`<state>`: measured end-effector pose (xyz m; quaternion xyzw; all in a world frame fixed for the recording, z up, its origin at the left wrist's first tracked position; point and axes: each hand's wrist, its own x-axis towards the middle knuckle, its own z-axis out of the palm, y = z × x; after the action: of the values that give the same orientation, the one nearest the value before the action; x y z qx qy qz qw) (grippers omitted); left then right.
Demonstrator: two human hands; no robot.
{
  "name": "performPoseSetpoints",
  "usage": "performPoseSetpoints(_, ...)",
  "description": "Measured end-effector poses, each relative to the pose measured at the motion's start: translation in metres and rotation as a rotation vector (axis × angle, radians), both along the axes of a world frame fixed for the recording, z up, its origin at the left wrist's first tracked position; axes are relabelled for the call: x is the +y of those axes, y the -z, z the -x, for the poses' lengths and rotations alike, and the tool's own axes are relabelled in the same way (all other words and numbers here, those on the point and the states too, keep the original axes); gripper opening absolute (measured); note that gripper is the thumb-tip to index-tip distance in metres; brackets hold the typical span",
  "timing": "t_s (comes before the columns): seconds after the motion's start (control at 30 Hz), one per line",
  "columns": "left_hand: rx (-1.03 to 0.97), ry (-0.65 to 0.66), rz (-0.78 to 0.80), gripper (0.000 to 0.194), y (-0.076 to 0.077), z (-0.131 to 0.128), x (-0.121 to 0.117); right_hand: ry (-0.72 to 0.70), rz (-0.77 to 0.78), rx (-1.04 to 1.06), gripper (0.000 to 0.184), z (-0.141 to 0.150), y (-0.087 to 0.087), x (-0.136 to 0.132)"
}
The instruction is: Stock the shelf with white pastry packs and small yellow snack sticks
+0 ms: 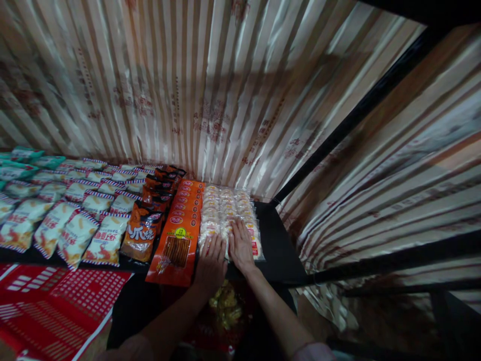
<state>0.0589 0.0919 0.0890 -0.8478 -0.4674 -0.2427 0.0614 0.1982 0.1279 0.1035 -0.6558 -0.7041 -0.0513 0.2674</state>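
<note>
My left hand [211, 258] lies with fingers stretched out on the front of the see-through packs of whitish round snacks [221, 200]. Beside it, my right hand [241, 245] also rests flat on these packs, fingers extended. The packs are laid overlapping in rows on a black shelf [280, 245]; my fingers cover part of the front ones. Just left of my left hand is an overlapping row of long orange snack packets [179, 228], the front one with a window showing brown strips. Neither hand grasps anything visible.
Further left stand orange-and-black bags [142, 233], white-and-blue snack bags [107, 239] and teal bags [18, 170]. A red plastic basket [80, 296] is below the shelf. Gold-coloured packaging [227, 303] lies beneath my arms. Black frame bars [349, 113] and printed striped sheeting [188, 100] surround the shelf.
</note>
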Motion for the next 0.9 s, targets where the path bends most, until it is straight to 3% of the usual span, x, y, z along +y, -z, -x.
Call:
performPoseSetpoints(0.27,-0.027,-0.010,-0.023,0.056,0.000,-0.002,0.000,-0.010,0.034,0.031,0.048,-0.001,-0.016,0.016)
performPoseSetpoints(0.57,-0.121,0.071,0.018,0.042,0.000,-0.009,0.003,-0.178,0.064,-0.022,0.047,0.005,-0.038,0.042)
performPoseSetpoints(0.73,-0.160,0.100,0.050,0.033,-0.001,-0.022,0.005,-0.253,0.207,-0.139,0.048,0.017,-0.052,0.059)
performPoseSetpoints(0.9,-0.165,0.119,0.060,0.034,-0.002,-0.028,0.008,-0.252,0.350,-0.201,0.053,0.026,-0.052,0.068)
